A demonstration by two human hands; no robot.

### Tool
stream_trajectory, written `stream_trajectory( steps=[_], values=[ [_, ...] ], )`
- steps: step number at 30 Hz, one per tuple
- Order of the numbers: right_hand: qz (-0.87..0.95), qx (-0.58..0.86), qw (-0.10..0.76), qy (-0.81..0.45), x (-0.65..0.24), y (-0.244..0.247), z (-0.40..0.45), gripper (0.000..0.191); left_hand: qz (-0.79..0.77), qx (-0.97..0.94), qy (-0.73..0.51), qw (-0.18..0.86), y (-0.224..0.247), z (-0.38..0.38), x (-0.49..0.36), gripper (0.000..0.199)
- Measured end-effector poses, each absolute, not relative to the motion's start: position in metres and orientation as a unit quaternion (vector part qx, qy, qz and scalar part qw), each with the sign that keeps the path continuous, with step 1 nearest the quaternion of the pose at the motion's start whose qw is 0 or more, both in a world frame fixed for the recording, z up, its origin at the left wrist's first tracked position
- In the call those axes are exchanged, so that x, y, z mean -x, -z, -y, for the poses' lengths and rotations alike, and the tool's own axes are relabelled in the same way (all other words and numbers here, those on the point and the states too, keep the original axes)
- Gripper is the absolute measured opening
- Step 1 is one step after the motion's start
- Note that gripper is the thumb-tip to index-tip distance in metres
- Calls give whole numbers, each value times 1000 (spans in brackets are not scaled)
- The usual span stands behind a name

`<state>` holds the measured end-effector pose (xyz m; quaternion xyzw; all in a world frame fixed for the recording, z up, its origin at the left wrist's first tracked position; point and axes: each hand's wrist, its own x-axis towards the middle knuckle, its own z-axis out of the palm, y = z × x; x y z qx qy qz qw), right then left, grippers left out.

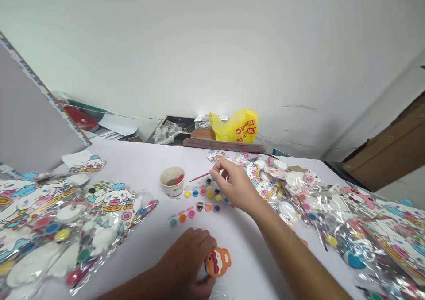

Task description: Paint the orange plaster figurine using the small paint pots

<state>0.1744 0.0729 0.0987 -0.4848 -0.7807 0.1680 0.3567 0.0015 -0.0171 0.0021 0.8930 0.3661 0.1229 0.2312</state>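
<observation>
My left hand (pixel 192 262) is closed around a small painted figurine (pixel 218 263), orange with white, red and dark patches, low over the white table. Farther forward, my right hand (pixel 232 182) pinches a thin red paintbrush (pixel 201 176) between thumb and fingers. Its tip points left, toward a paper cup (pixel 171 181) with dark liquid and something red inside. Below the brush and the right hand lie several little paint pots (pixel 199 194) in rows, in blue, yellow, pink, orange and dark colours. My left fingers hide part of the figurine.
Clear plastic packets with white figurines and paints cover the left side (pixel 71 229) and right side (pixel 332 216) of the table (pixel 139 255). Behind the far edge are a yellow plastic bag (pixel 237 126) and a crumpled clear bag (pixel 167 132). A slanted panel (pixel 36 105) stands at left.
</observation>
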Motion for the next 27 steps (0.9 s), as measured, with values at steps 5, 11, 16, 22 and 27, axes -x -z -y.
stream_trajectory(
  steps=[5,11,16,22,27],
  values=[
    [815,472,303,-144,-132,-101,-102,16,-355,-895,-102,249,-3,13,-1,26],
    [825,500,227,-134,-119,-93,-107,18,-354,-895,-109,247,-1,13,0,28],
    [784,565,217,-139,-199,-99,-52,20,-351,-900,-156,205,4,17,0,30],
    [639,731,213,-111,-332,-77,4,28,-354,-902,-161,189,0,19,1,27],
    [644,746,157,-62,-345,-45,-4,32,-374,-889,-233,126,18,20,11,36]
  ],
)
